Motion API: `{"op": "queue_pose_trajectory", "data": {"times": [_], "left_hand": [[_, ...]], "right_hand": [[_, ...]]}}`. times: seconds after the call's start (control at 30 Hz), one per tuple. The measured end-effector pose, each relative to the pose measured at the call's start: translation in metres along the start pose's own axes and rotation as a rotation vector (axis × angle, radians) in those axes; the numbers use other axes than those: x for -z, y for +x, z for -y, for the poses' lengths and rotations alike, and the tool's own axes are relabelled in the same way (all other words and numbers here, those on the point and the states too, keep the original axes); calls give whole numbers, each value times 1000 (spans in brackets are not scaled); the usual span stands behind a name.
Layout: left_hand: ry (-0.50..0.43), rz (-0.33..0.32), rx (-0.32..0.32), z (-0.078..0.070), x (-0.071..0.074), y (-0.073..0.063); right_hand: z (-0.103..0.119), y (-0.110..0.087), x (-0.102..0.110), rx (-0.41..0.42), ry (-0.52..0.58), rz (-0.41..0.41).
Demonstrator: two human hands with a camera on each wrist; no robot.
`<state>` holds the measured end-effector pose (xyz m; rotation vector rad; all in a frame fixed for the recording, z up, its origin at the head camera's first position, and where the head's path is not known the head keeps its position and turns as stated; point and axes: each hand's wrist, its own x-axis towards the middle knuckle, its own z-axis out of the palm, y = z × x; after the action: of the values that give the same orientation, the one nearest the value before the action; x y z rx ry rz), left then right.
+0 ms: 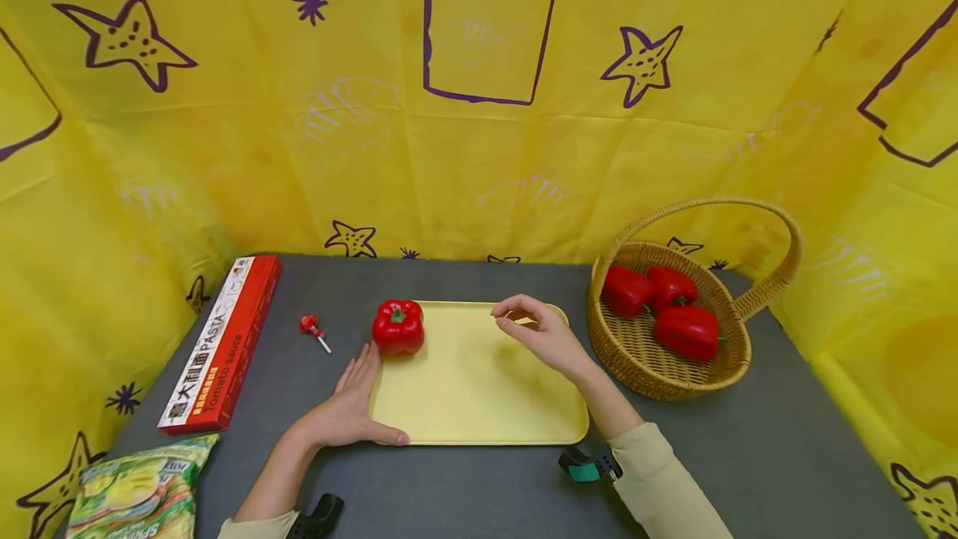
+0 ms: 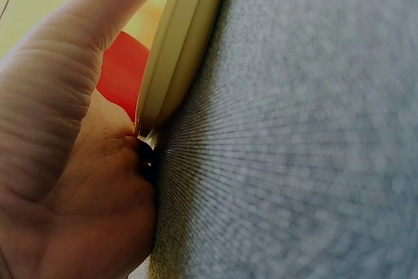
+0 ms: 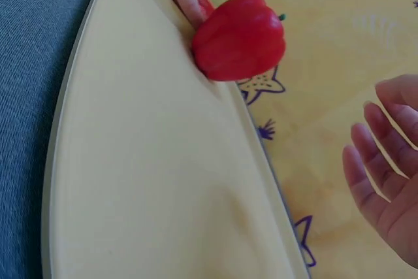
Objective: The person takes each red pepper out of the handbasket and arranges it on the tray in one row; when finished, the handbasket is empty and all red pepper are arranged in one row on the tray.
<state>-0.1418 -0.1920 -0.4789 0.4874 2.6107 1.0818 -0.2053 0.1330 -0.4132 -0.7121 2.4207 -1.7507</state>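
Note:
A red bell pepper (image 1: 398, 327) stands upright, stem up, at the far left corner of a pale yellow tray (image 1: 479, 406). My left hand (image 1: 352, 406) lies against the tray's left edge, thumb at the near left corner and fingers stretched toward the pepper. In the left wrist view the thumb runs beside the tray's rim (image 2: 179, 44), with part of the red pepper (image 2: 124, 70) behind. Over the tray's right part hovers my right hand (image 1: 542, 335), fingers loosely bent with nothing between them; the right wrist view shows the fingers apart.
At the right stands a wicker basket (image 1: 644, 373) with a tall handle and 3 red bell peppers (image 1: 687, 333) inside. On the left lie a lollipop (image 1: 314, 331), a red and white pasta box (image 1: 224, 348) and a green snack bag (image 1: 142, 489). Yellow cloth (image 1: 479, 173) hangs behind the grey table.

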Motion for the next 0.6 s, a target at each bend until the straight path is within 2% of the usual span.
{"op": "queue_pose_trajectory", "data": {"times": [0.1,0.3,0.4,0.6], "left_hand": [[0,0,-2,0,0,0],[7,-5,-2,1,0,0],[6,-3,2,1,0,0],[5,-3,2,0,-1,0]], "right_hand": [[-6,-3,9,9,-13,-19],[1,-11,27,10,-21,-36],[-3,-15,37,6,-31,-36],[-1,-25,62,-3,-113,-40]]}}
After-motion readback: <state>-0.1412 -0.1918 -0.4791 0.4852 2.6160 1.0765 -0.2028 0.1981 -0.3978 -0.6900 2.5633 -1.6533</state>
